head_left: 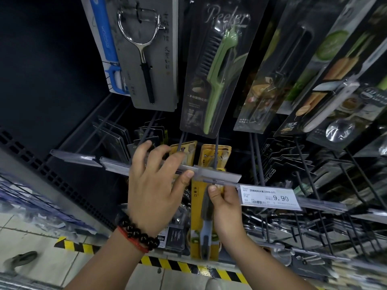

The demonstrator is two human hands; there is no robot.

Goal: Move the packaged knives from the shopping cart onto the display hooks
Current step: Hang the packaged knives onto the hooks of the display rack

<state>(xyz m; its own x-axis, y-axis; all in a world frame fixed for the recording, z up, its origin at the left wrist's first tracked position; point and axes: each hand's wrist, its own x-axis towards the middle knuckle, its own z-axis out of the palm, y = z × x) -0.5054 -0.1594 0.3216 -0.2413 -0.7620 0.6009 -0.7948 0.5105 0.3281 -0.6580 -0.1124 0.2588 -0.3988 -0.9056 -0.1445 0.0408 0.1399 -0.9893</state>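
Right hand [225, 208] has a yellow packaged knife [204, 225] in a firm grip, thumb pressed on the front of the card near its top, fingers wrapped behind. The pack hangs upright just below the clear price rail [217, 176], its top edge tucked behind the rail. Left hand [155, 181] is up on that same rail, thumb pinching the plastic strip from the front, fingers spread over it and reaching toward the dark display hooks [182, 147]. Two more yellow knife packs [215, 153] already sit on the hooks behind the rail. A black bead bracelet [136, 231] and a red cord circle the left wrist. To the right on the rail, a price tag [270, 197] reads 9.90. Above hang a green peeler pack [217, 65] and a steel peeler on a grey card [146, 49]. Down at the lower left, a blue wire cart [27, 204] stands over the tiled floor.
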